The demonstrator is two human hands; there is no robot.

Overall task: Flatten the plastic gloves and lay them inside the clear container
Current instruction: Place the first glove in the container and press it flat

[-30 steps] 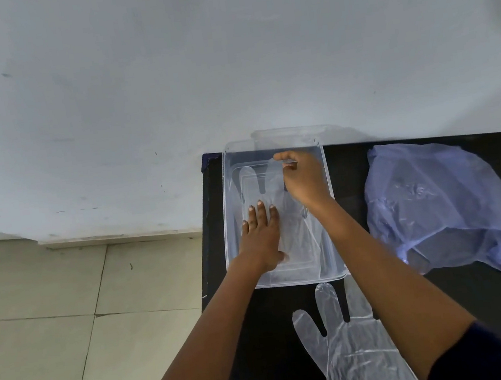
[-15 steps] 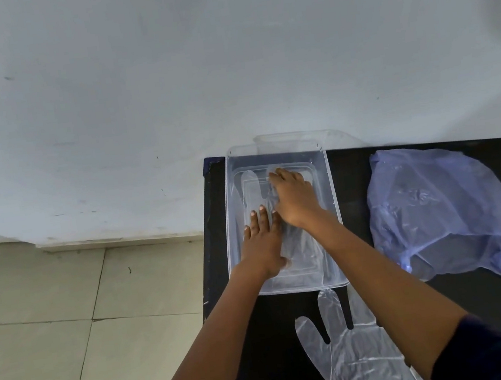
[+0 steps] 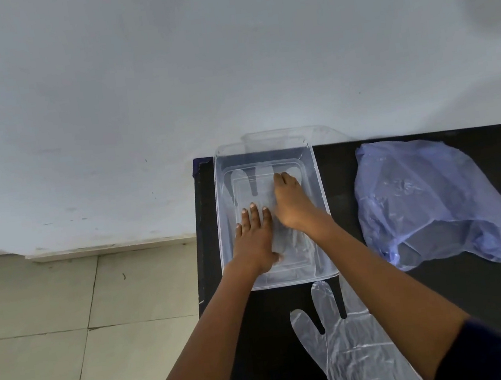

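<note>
both hands were down inside the clear container (image 3: 317, 181), which sat at the far left corner of the black table (image 3: 380, 284), close against the pale wall (image 3: 227, 66). a plastic glove (image 3: 255, 186) lay flat on the container's floor, its fingers pointing toward the wall. the left hand (image 3: 255, 239) pressed on the near part of that glove with its fingers straight and close together, palm down, the grip released and holding nothing. the right hand (image 3: 290, 204) lay just beside it, farther in, resting on the glove with its fingers bent downward at the tips; from where i stood i could not tell whether that grip pinched the plastic or only pressed on it. the two hands were nearly touching at the knuckles.

a second plastic glove (image 3: 351, 351) lay spread on the table just in front of the container, partly under the right forearm, fingers toward the container's near rim. well off to the right, a crumpled bluish plastic bag (image 3: 427, 199) sat on the table. beyond the table's left edge was tiled floor (image 3: 56, 340).
</note>
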